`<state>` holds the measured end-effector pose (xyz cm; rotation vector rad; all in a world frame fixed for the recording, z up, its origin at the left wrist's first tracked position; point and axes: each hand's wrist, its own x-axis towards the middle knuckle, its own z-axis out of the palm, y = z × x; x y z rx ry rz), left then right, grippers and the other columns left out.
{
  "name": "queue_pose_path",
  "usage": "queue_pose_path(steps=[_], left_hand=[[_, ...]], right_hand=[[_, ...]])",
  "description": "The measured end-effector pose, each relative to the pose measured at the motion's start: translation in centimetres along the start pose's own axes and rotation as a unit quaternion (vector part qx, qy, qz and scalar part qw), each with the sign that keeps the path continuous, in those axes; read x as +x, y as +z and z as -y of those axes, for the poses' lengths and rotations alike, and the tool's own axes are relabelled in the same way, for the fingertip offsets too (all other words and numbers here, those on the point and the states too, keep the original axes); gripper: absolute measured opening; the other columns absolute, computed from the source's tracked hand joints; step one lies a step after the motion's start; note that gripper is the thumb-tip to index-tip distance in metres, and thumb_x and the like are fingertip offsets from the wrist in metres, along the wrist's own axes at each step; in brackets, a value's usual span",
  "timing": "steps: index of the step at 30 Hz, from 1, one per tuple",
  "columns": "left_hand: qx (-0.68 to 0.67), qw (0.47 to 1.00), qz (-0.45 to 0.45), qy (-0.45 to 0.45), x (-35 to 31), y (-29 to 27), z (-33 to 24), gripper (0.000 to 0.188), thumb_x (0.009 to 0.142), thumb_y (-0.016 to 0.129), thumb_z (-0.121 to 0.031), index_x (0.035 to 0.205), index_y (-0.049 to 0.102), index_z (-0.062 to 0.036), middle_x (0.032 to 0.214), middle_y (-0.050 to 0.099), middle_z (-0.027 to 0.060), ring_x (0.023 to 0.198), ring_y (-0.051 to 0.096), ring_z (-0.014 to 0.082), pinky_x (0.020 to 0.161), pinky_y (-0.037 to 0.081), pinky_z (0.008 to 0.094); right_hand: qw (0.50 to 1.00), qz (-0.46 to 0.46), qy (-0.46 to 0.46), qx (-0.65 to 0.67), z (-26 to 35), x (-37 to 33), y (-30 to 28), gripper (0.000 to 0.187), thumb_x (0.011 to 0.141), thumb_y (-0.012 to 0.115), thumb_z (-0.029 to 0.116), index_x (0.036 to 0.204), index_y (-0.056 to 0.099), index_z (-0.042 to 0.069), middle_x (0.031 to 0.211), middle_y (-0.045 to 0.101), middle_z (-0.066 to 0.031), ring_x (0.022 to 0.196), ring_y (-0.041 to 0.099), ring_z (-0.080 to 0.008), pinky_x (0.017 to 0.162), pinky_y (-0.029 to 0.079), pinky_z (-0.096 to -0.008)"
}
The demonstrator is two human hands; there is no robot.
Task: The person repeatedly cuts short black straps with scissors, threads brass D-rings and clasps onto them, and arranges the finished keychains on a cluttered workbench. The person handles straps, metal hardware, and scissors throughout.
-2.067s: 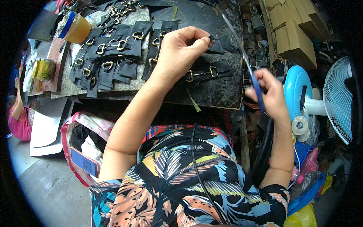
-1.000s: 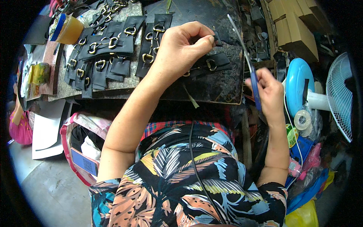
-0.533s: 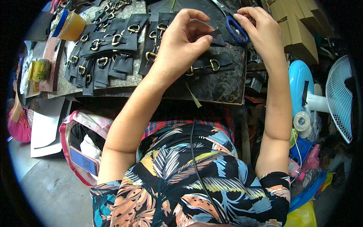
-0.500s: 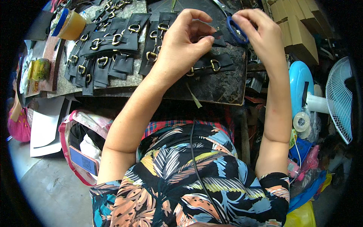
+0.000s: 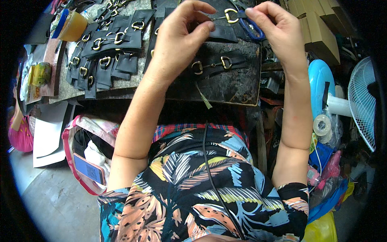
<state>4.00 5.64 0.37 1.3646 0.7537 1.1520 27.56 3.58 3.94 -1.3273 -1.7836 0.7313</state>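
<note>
A black leather strap with a gold D-ring (image 5: 231, 16) stretches between my two hands above the table. My left hand (image 5: 177, 42) is closed, its thumb and curled fingers at the strap's left end. At the other end, beside the ring, my right hand (image 5: 278, 32) pinches it between thumb and fingers. Just behind my right fingertips show the blue handles of scissors (image 5: 253, 30). Below the hands, another strap with gold D-rings (image 5: 213, 65) lies flat on the black tabletop. Farther left is a pile of similar black straps (image 5: 111, 44); my left hand and wrist hide some straps.
On the table's left are a jar of amber stuff (image 5: 74, 26) and a yellow roll (image 5: 39, 74). Cardboard boxes (image 5: 318, 38) and a white fan (image 5: 360, 103) stand at the right. A phone (image 5: 89, 169) lies on a pink-edged bag (image 5: 68, 149) at lower left.
Both hands have shifted slightly up and away, the left also leftward. The gold ring of the strap now shows between them. The whole view has shifted a little.
</note>
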Motion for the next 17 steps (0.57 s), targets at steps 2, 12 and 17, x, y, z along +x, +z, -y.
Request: queue_pose_path(steps=[2, 12, 17], left_hand=[[0.148, 0.989, 0.002, -0.023, 0.0, -0.6, -0.9, 0.014, 0.09, 0.066, 0.004, 0.1, 0.066, -0.0041, 0.087, 0.064, 0.0062, 0.079, 0.061, 0.0139, 0.072, 0.048, 0.0256], [0.639, 0.739, 0.024, 0.213, -1.0, -1.2, -0.2, 0.006, 0.085, 0.072, -0.009, 0.091, 0.071, -0.0094, 0.093, 0.066, 0.0095, 0.099, 0.063, 0.0308, 0.083, 0.052, 0.0371], [0.605, 0.759, 0.034, 0.238, -1.0, -2.1, 0.1, 0.003, 0.08, 0.069, -0.009, 0.077, 0.068, -0.0078, 0.082, 0.062, 0.0115, 0.083, 0.059, 0.0353, 0.079, 0.05, 0.0431]], right_hand=[[0.994, -0.073, -0.007, -0.077, -0.9, -0.6, 2.0, 0.02, 0.097, 0.073, 0.024, 0.091, 0.073, 0.005, 0.078, 0.064, 0.0053, 0.07, 0.055, -0.0033, 0.064, 0.042, -0.0212], [0.888, -0.094, -0.069, -0.445, -0.8, -1.7, 5.1, 0.022, 0.089, 0.075, 0.033, 0.08, 0.069, 0.014, 0.078, 0.066, 0.0003, 0.079, 0.065, -0.0195, 0.068, 0.053, -0.0381], [0.9, -0.108, -0.06, -0.417, -1.1, -2.0, 5.5, 0.022, 0.087, 0.077, 0.032, 0.1, 0.067, 0.017, 0.086, 0.068, 0.0008, 0.084, 0.067, -0.0204, 0.071, 0.054, -0.0387]])
